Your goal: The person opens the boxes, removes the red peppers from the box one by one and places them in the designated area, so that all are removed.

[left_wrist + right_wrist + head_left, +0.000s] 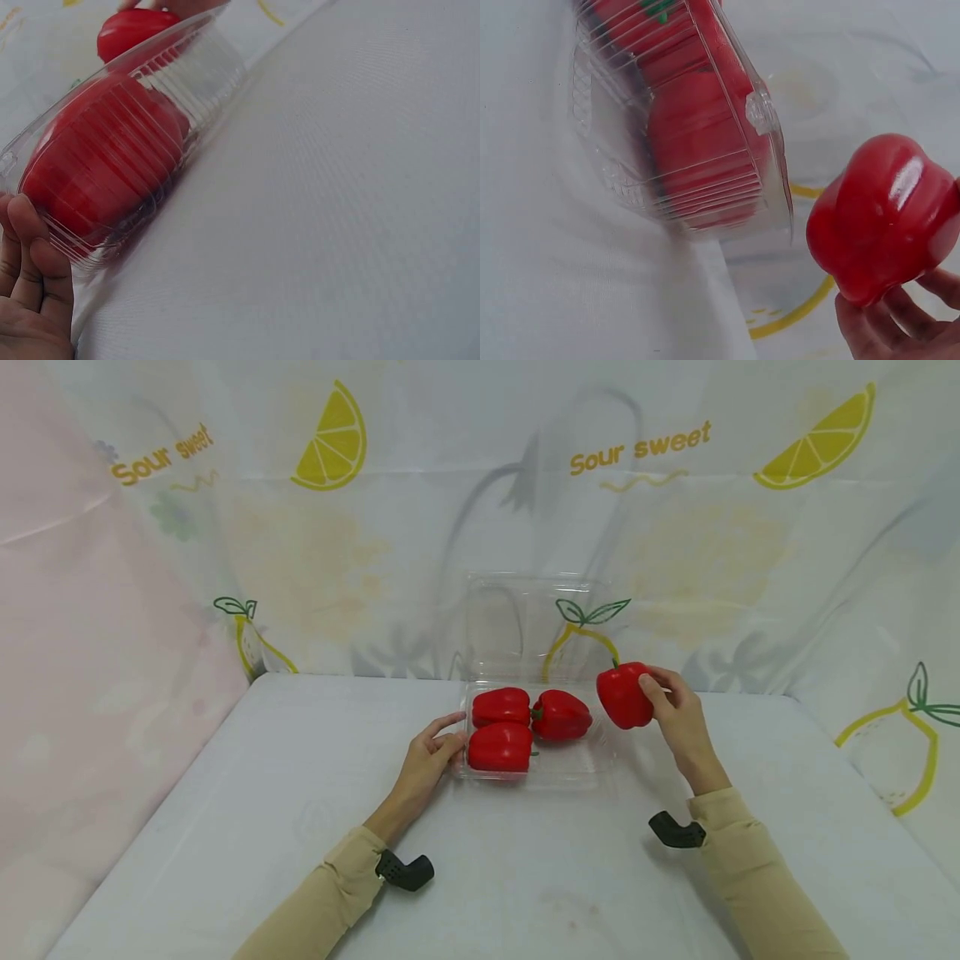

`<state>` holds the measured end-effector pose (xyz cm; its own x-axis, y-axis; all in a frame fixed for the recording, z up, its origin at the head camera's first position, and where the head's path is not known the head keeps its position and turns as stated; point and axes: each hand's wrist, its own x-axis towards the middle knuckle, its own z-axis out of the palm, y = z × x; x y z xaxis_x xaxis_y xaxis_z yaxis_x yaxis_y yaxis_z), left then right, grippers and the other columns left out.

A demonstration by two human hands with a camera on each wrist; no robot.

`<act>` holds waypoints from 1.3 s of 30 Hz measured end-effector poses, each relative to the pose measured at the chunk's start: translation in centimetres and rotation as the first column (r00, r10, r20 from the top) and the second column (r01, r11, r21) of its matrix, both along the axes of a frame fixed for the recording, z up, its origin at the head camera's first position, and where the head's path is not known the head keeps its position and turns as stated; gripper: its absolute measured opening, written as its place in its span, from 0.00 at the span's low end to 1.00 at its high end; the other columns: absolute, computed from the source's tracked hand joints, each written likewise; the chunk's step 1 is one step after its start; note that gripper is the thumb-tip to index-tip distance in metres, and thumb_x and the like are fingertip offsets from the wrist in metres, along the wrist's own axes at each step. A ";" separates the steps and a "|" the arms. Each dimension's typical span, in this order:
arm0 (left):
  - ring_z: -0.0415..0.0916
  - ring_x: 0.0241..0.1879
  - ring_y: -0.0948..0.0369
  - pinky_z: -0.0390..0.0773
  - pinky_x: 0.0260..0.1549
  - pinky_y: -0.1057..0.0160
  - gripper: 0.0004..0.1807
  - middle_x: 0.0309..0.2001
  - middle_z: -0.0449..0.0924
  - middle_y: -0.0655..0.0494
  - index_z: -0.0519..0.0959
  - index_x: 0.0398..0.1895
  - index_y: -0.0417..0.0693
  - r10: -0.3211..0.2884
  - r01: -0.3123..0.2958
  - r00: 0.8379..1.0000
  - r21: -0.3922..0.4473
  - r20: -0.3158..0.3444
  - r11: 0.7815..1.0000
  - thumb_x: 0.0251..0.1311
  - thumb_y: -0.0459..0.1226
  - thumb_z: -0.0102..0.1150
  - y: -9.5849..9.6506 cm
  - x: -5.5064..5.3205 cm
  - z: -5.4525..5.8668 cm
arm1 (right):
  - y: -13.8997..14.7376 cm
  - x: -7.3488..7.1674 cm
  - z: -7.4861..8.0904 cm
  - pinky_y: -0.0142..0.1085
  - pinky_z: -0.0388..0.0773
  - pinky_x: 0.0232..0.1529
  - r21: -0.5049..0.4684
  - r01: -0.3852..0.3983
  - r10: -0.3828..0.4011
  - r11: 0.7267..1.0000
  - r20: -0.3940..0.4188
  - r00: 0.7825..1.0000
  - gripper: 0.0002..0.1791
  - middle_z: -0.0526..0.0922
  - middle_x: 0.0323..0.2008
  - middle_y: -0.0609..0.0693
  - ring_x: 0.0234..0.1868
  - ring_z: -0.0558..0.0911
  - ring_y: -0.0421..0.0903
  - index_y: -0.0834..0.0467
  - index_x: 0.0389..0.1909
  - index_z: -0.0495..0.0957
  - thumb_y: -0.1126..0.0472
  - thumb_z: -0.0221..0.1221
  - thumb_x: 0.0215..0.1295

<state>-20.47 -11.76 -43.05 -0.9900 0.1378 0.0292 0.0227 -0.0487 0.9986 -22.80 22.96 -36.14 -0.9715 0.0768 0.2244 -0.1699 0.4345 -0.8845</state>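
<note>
A red bell pepper (626,695) with a green stem is held up by my right hand (678,722), just right of the clear plastic clamshell box (570,768). In the right wrist view, fingers curl round the lower side of this pepper (885,217). Three more red peppers lie in the box: one at back left (500,705), one at front left (499,747) and another at back right (561,716). Against the box's left wall, my left hand (423,768) rests its fingertips. The left wrist view shows those fingers (30,247) touching the ridged plastic.
The box's transparent lid (495,627) stands raised behind it, before a printed cloth backdrop (420,527). A white cloth covers the table (525,877). On each wrist is a dark camera mount, left (405,870) and right (677,831).
</note>
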 end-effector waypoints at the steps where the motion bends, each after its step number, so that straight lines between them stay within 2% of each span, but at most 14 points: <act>1: 0.68 0.22 0.67 0.69 0.26 0.73 0.22 0.21 0.74 0.63 0.68 0.63 0.51 0.000 0.000 1.000 -0.001 0.000 1.000 0.66 0.40 0.53 0.0 0.0 0.0 | 0.1 0.0 0.0 0.21 0.75 0.39 -0.006 0.006 -0.006 1.000 0.006 1.000 0.31 0.71 0.54 0.51 0.43 0.75 0.34 0.57 0.66 0.63 0.43 0.46 0.69; 9: 0.67 0.22 0.66 0.66 0.24 0.71 0.23 0.21 0.74 0.62 0.67 0.64 0.51 -0.010 0.010 1.000 0.016 0.016 1.000 0.66 0.39 0.53 -0.1 -0.2 -0.1 | 0.5 -0.5 -0.4 0.22 0.71 0.43 -0.054 0.053 -0.048 0.997 0.092 0.995 0.34 0.70 0.53 0.47 0.44 0.73 0.35 0.58 0.66 0.62 0.39 0.45 0.68; 14: 0.67 0.22 0.66 0.64 0.23 0.70 0.22 0.22 0.74 0.62 0.67 0.64 0.52 -0.001 0.000 0.999 0.012 0.032 1.000 0.66 0.39 0.53 -0.1 0.0 -0.1 | 0.8 -1.1 -0.9 0.19 0.73 0.40 -0.070 0.057 -0.047 0.996 0.143 0.989 0.37 0.68 0.55 0.53 0.45 0.72 0.37 0.59 0.67 0.59 0.37 0.44 0.68; 23: 0.68 0.22 0.67 0.68 0.24 0.72 0.22 0.22 0.74 0.62 0.68 0.63 0.50 -0.009 0.009 0.999 0.025 0.032 1.000 0.66 0.36 0.52 0.0 0.1 -0.1 | 1.5 -2.0 -1.9 0.20 0.75 0.36 -0.066 0.061 -0.046 0.996 0.210 0.977 0.40 0.63 0.63 0.63 0.52 0.69 0.48 0.61 0.69 0.55 0.36 0.42 0.68; 33: 0.67 0.23 0.66 0.65 0.24 0.70 0.22 0.23 0.73 0.59 0.68 0.63 0.51 -0.005 0.004 0.999 0.018 0.046 1.000 0.66 0.35 0.52 0.1 0.1 -0.1 | 1.6 -3.2 -1.9 0.21 0.76 0.35 -0.051 0.037 -0.024 0.998 0.233 0.972 0.41 0.63 0.63 0.66 0.54 0.69 0.53 0.64 0.69 0.53 0.36 0.41 0.68; 39: 0.67 0.23 0.65 0.66 0.24 0.69 0.23 0.23 0.72 0.58 0.67 0.64 0.50 -0.001 0.000 0.999 0.023 0.041 1.000 0.66 0.36 0.52 -0.1 0.1 0.2 | 1.6 -3.5 -2.0 0.19 0.72 0.34 -0.009 0.040 -0.036 0.999 0.269 0.962 0.42 0.62 0.63 0.68 0.58 0.68 0.58 0.65 0.69 0.53 0.36 0.40 0.68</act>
